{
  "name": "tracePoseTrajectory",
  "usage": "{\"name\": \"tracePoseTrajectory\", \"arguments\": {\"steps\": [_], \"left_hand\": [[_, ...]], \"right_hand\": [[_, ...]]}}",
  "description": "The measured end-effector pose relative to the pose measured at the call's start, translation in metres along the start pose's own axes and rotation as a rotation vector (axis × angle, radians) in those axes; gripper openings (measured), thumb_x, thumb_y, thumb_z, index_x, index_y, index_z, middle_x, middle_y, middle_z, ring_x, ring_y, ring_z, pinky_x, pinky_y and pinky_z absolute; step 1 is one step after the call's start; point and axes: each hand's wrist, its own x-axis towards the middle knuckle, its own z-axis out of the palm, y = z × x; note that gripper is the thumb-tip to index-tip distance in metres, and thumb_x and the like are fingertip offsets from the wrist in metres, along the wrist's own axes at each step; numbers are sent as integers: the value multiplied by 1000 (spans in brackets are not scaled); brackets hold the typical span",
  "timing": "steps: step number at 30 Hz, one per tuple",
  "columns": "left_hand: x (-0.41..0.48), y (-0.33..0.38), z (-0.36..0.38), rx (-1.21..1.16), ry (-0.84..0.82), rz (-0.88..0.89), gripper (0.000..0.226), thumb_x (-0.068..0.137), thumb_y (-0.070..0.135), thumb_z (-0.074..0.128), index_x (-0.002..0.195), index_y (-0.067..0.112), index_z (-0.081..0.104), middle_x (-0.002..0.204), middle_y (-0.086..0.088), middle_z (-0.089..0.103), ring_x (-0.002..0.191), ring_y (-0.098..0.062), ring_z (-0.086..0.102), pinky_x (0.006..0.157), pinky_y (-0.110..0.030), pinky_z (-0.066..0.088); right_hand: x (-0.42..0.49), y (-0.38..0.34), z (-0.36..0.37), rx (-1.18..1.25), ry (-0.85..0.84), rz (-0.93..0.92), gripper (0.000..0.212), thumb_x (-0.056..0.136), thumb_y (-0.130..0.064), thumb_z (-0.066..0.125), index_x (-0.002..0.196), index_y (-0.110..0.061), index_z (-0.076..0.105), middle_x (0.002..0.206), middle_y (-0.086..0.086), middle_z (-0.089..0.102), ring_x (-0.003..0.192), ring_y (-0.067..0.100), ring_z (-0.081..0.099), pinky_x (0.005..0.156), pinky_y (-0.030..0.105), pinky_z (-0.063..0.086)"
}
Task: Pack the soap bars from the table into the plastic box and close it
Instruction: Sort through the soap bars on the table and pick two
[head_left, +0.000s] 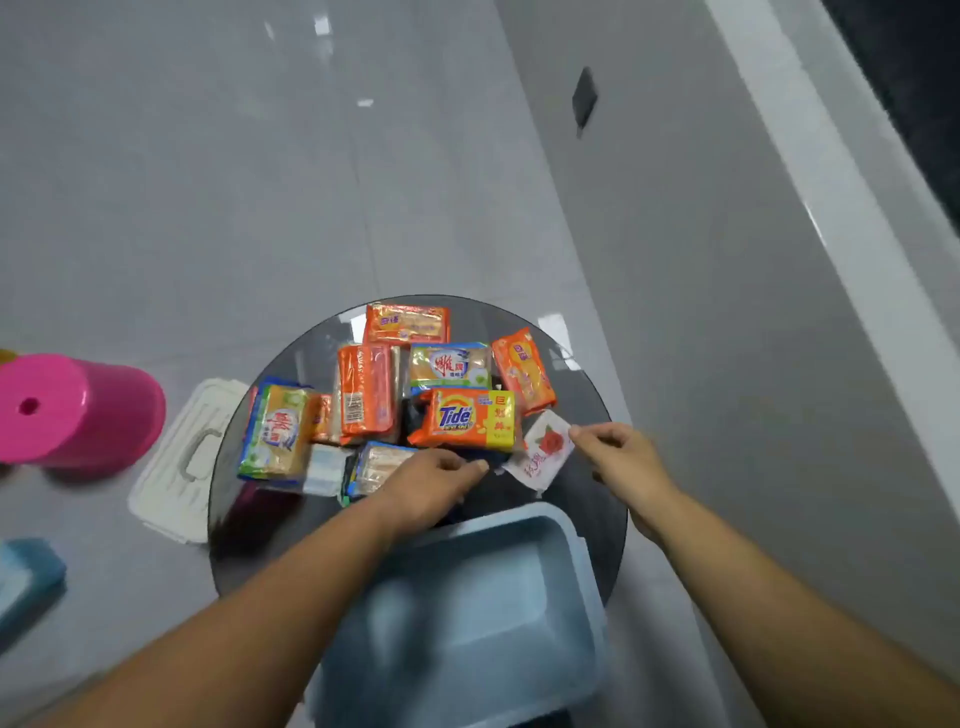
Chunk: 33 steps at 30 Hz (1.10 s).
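**Packing not yet begun: both hands close on the first soap**

The grey tiled floor (208, 182) fills most of the view, with a round dark glass counter (587, 395) standing on it. The pale blue plastic box (571, 530) sits at the near edge of the counter, open and, as far as its blurred interior shows, with nothing in it. Its likely lid, a white lid with a handle (176, 467), lies on the floor to the left, partly under the counter's rim, near an upturned pink stool (93, 410).

Across the counter lie the soap bars, all in wrappers: an orange Tide bar (470, 420) in the middle, a green-and-yellow bar (278, 434) at left, an orange bar showing its barcode (363, 392), and several more behind, some touching or overlapping.

The left hand (436, 478) reaches in just below the Tide bar, fingers curled low; whether it grips anything cannot be told. The right hand (618, 452) pinches a corner of a small white packet with a red rose (543, 449), which lies tilted at the counter's right side, just beside the Tide bar.

This looks like the first pick. The next move calls for lifting the rose packet clear and setting it flat in a corner of the box, so the larger bars can be ranked beside it; the lid will have to be fetched from the floor afterwards.
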Motion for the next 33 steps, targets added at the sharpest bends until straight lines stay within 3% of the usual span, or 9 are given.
{"name": "tracePoseTrajectory", "arguments": {"steps": [5,8,10,18,20,24,27,30,33], "left_hand": [[29,20,26,122,-248,-161,49,86,69,60,100,24,72,109,-1,72,108,-24,65,106,-45,48],[56,5,42,155,-310,-199,92,56,95,60,116,27,74,122,3,72,115,-23,65,110,-47,44],[69,-2,51,118,-313,-219,102,46,97,63,123,29,72,128,5,71,117,-22,65,112,-46,43],[72,23,72,4,-392,-227,67,79,69,65,130,25,64,131,4,68,123,-17,61,117,-40,38],[72,30,79,-5,-404,-210,47,93,56,59,132,28,58,133,3,66,125,-17,58,118,-40,37],[73,36,87,-68,-391,-195,33,97,48,58,124,30,53,121,7,67,119,-15,60,116,-38,40],[72,38,91,-54,-371,-183,54,93,56,60,137,27,48,123,10,63,118,-11,58,114,-34,39],[75,38,97,-50,-383,-201,83,79,76,62,144,25,46,136,6,61,125,-14,57,116,-36,38],[73,47,101,-63,-394,-182,94,71,84,60,144,26,50,138,6,61,128,-15,57,116,-39,38]], "right_hand": [[37,16,0,-46,-58,-16,31,95,-32,65,119,-12,66,112,3,68,92,7,60,82,26,49],[55,22,2,-97,-126,-43,35,98,-34,60,126,-14,62,117,2,67,96,7,61,75,17,47],[64,27,3,-89,-176,-35,35,100,-35,56,128,-14,62,118,3,68,100,9,64,73,15,46],[80,41,-5,-105,-231,7,20,105,-40,42,115,-28,54,94,-20,58,85,-5,56,65,7,38],[81,47,-8,-103,-225,8,25,105,-40,41,119,-26,56,98,-15,61,87,-3,58,66,7,40],[82,55,-13,-79,-196,6,35,104,-38,43,127,-18,59,114,1,66,95,5,64,75,12,48],[83,60,-16,-67,-179,18,36,103,-39,45,127,-17,62,117,7,69,100,13,67,80,18,53],[81,60,-20,-20,-170,56,30,103,-41,44,119,-22,62,104,1,68,92,12,67,70,14,50],[82,59,-27,-3,-133,76,34,102,-44,44,116,-20,63,108,5,68,92,12,64,68,16,48]]}}
